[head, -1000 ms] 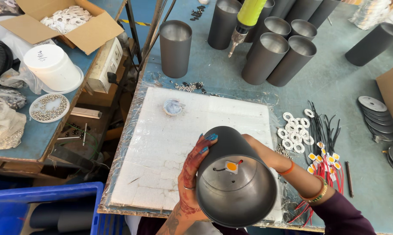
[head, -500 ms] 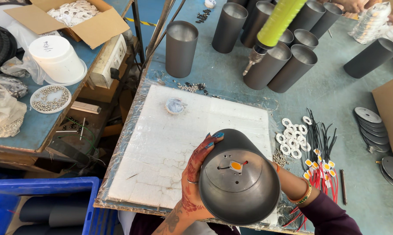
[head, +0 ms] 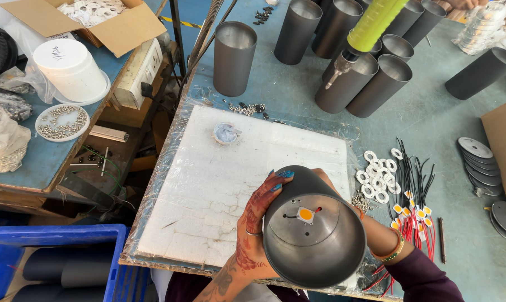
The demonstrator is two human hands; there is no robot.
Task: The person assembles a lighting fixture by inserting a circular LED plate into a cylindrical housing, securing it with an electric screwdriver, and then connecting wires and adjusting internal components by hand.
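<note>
— Where's the grey metal cylinder (head: 314,235)?

— Over the near edge of the white foam pad (head: 219,184), open end toward the camera, a small yellow chip (head: 305,214) showing inside. It sits a little lower and more to the right than a second ago.

— And the grip?

— The left hand (head: 256,223) is wrapped around its left wall, fingers closed on it. The right hand (head: 370,223) is mostly hidden behind it; I cannot tell its hold. The yellow-green hanging screwdriver (head: 368,28) has swung rightward above the other cylinders (head: 376,78).

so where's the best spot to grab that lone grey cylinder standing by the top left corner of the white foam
Grip the lone grey cylinder around its outer wall, near mid-height, coming from the foam pad side. It stands upright, open end up, apart from the others, so that side looks free; the wall looks smooth and round.
</note>
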